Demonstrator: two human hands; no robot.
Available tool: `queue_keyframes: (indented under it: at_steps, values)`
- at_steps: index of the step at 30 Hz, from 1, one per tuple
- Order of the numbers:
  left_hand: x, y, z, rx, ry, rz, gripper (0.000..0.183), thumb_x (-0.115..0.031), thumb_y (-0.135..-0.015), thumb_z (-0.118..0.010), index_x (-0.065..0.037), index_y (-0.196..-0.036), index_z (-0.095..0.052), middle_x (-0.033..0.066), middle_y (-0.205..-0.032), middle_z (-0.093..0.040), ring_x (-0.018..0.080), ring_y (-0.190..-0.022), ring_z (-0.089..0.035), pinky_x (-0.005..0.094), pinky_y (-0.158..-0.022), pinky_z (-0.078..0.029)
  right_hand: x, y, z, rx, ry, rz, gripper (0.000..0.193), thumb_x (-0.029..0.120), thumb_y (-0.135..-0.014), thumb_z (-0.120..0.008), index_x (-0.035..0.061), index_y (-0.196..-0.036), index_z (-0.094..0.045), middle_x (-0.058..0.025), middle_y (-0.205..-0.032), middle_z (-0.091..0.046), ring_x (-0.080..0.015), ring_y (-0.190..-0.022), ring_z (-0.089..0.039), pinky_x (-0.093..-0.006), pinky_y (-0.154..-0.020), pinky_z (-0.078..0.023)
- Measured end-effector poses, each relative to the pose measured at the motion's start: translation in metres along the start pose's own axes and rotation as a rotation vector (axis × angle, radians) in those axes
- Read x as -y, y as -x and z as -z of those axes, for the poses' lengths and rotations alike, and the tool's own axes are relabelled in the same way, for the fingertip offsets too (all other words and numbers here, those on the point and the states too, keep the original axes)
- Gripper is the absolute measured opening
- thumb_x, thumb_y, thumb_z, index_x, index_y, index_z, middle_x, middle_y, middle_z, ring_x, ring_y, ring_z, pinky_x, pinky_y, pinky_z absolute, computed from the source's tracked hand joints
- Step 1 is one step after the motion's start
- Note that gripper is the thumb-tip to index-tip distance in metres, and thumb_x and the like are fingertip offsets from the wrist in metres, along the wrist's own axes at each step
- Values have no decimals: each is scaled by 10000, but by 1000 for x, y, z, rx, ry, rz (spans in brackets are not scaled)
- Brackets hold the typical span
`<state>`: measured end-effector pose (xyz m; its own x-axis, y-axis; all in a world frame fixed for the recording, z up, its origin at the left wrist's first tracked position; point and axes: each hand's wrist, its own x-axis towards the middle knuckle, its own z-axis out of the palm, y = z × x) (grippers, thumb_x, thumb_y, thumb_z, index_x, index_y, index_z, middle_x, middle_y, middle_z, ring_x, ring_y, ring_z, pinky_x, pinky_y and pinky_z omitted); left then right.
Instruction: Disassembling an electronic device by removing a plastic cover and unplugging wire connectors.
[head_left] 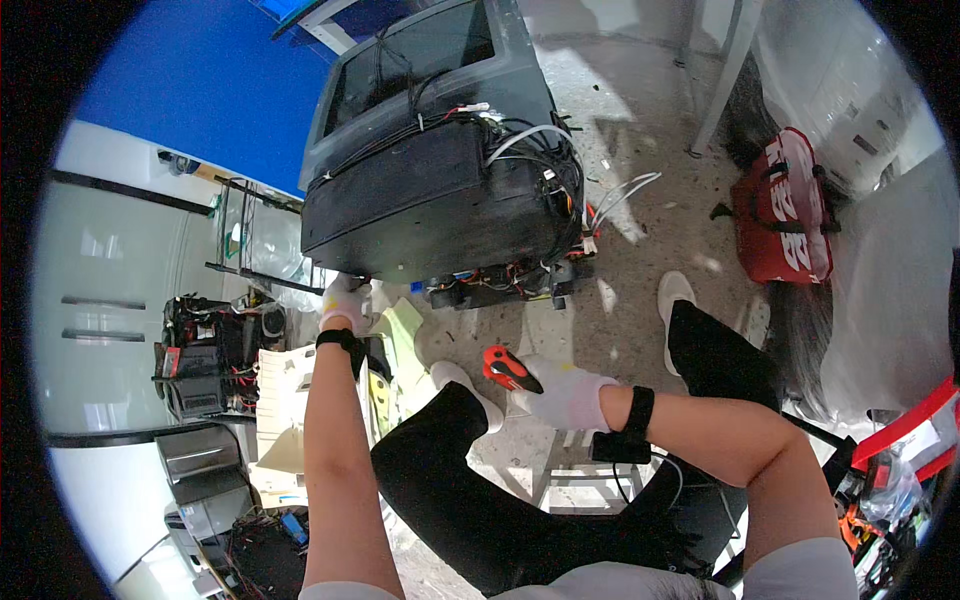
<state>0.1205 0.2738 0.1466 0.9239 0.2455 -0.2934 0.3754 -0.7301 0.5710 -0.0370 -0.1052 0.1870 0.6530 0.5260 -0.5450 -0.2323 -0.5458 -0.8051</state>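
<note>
A large black machine casing [430, 210] with a bundle of wires [545, 165] along its right side stands in front of me. My left hand [345, 300], in a white glove, is at the casing's lower left corner and seems to touch it; its fingers are mostly hidden by the edge. In my gloved right hand [565, 392] is a red-and-black hand tool [510, 370], its exact kind unclear. The tool points toward the casing but is apart from it. Circuit parts with coloured wires [510, 283] show under the casing's near edge.
Pale yellow-green panels [400, 350] lie beside my left forearm, with black machine parts [205, 355] farther left. A red bag [785, 210] sits on the right, near plastic-wrapped goods [880, 260]. A stool [580, 470] is below my right wrist. Loose white cables [630, 190] stick out to the casing's right.
</note>
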Motion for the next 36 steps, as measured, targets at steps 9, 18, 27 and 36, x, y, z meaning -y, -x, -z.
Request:
queue_keyframes:
  at_steps: [9,18,27,36]
  values:
    - [-4,25,-3,-175,-149,-171,353,-60,-784,-624,-59,-1125,-531,113,-991,-642,222,-828,-603,362,-647,-510,5,3,1,-29,53,117,472,390,-854,-497,38,-1162,-437,-246,-938,-609,-413,-890,-589,-454,-768,-453]
    - [-2,26,-14,-206,352,-38,421,22,-789,-600,-134,-1140,-426,53,-1036,-571,195,-827,-548,414,-539,-516,13,9,6,-59,-38,150,418,315,-857,-510,23,-1150,-449,-241,-946,-598,-397,-889,-580,-442,-758,-447]
    - [-11,35,-22,-311,206,-237,493,73,-779,-579,-136,-1180,-384,102,-1036,-561,196,-816,-559,324,-553,-508,13,11,3,-38,18,103,388,308,-856,-512,20,-1111,-457,-245,-930,-599,-409,-877,-580,-454,-756,-446]
    - [-8,38,-28,-343,285,-143,540,75,-800,-552,-174,-1237,-355,85,-1032,-535,180,-835,-551,329,-568,-509,16,15,8,-39,14,106,378,300,-859,-506,14,-1102,-458,-254,-918,-602,-424,-888,-578,-475,-773,-449]
